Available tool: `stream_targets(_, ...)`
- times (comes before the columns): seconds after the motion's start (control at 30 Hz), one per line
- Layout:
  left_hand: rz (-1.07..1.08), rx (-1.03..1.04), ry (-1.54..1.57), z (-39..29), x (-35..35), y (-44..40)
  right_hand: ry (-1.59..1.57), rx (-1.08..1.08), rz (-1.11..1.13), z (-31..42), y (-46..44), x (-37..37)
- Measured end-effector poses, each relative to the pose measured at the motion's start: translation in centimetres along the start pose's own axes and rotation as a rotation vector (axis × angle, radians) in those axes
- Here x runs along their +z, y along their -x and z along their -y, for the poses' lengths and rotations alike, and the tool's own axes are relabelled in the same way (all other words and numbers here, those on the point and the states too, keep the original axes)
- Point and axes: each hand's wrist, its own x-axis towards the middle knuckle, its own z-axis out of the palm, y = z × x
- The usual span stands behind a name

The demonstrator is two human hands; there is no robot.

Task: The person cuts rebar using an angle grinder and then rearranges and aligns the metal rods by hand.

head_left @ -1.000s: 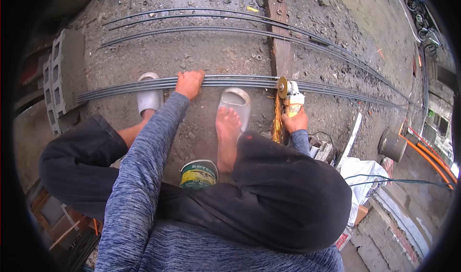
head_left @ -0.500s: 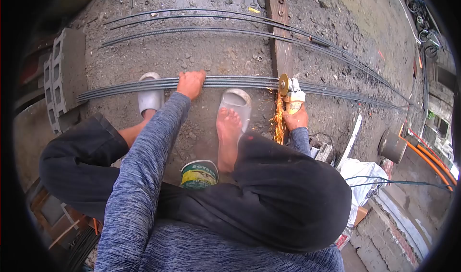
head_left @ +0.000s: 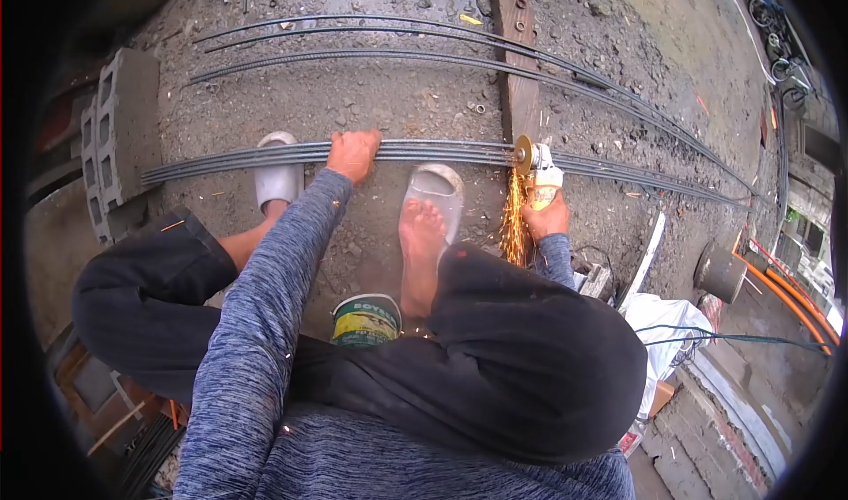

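Note:
My left hand (head_left: 353, 154) is closed around a bundle of steel rebars (head_left: 450, 151) that runs across in front of my feet. My right hand (head_left: 547, 216) grips an angle grinder (head_left: 544, 180) by its body. The grinder's cutting disc (head_left: 524, 153) meets the rebars beside a wooden beam (head_left: 521, 102) that lies crosswise beneath them. Orange sparks (head_left: 514, 222) stream from the disc down toward me. How deep the disc has gone into the bars is hidden.
More rebars (head_left: 353, 55) lie farther out across the beam. Hollow concrete blocks (head_left: 124, 138) stand at the left. A paint bucket (head_left: 367, 320) sits between my legs. At the right are a white sack (head_left: 667, 323), a metal cylinder (head_left: 721, 270) and orange hoses (head_left: 791, 301).
The sparks have spread wider, with stray ones now flying over my legs and sleeve. Both hands, the grinder and the rebars have hardly moved.

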Motion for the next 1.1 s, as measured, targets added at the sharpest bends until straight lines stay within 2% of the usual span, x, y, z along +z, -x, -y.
stream_targets(0.3, -0.035, 0.01, 0.021, 0.1, -0.2, 0.4, 0.006, 0.003, 0.036, -2.1, 1.3, 0.3)
stream_targets(0.4, -0.056, 0.016, 0.018, 0.0, -0.1, 0.4, 0.063, -0.025, -0.016, -2.1, 2.2, 0.3)
stream_targets(0.5, -0.057, 0.014, 0.037, 0.0, -0.3, 0.3, -0.011, -0.015, 0.009, -2.1, 2.3, 0.3)
stream_targets(0.93, -0.095, 0.023, 0.064, 0.1, 0.1, 0.2, 0.037, 0.057, 0.033, -1.0, 1.8, 0.1)
stream_targets(1.1, -0.025, 0.017, 0.016, 0.2, 0.4, 0.1, 0.013, 0.038, 0.009, -0.3, 0.8, 0.3)
